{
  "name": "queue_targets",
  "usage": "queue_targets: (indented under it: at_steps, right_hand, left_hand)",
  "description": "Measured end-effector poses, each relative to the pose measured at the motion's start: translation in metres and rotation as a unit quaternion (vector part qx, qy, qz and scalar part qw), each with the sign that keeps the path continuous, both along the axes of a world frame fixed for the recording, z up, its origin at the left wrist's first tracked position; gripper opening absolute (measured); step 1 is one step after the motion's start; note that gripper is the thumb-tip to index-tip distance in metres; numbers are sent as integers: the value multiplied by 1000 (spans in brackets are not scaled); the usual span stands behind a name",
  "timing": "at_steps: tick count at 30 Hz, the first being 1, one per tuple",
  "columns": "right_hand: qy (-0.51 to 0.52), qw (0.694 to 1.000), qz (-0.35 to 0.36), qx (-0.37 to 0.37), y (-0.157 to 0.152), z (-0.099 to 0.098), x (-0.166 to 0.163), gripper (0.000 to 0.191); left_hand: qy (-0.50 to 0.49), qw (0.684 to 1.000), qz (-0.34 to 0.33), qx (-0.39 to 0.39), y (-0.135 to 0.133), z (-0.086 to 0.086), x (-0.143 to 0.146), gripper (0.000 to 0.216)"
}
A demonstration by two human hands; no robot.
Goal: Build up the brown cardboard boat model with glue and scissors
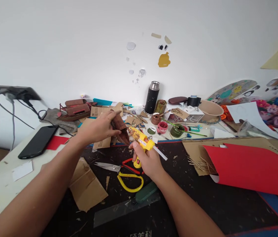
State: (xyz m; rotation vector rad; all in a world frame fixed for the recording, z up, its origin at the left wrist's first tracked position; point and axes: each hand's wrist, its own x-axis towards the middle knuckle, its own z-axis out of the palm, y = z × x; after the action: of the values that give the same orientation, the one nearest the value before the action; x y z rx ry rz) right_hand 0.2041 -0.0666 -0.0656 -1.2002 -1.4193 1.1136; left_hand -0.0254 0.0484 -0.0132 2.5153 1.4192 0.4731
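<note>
My left hand (98, 126) is closed around a small brown cardboard piece (121, 129), folded into a pointed shape and held above the table. My right hand (146, 161) grips a yellow hot glue gun (142, 141), whose nozzle touches the brown piece near its lower edge. A white glue stick pokes out of the gun's back end. Under my hands lie scissors with yellow and red handles (126, 174) on a black cutting mat (203, 204).
A large red paper sheet (249, 168) lies at right on brown cardboard. Cardboard scraps (87, 187), a black phone (38, 141), a black flask (152, 97), paint pots (162, 126), a bowl (210, 110) and a brown model boat (76, 110) crowd the table. A wall socket with cables (17, 93) is at left.
</note>
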Motion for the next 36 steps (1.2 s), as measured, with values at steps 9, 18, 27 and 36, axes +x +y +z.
queue_targets:
  at_steps: [9,18,27,36]
  right_hand:
    - [22,999,-36,-4,1,2,0,60]
    - [130,988,-66,-52,5,5,0,72]
    - [152,980,-129,24,12,8,5,66]
    - [142,982,-124,22,10,6,1,63]
  left_hand:
    - [-25,998,-51,-37,6,-27,13,100]
    - [-13,996,-55,-64,-49,40,23,46]
    - [72,987,-97,-110,-82,44,61,45]
    - [47,977,-120,-169,-92,43,68,37]
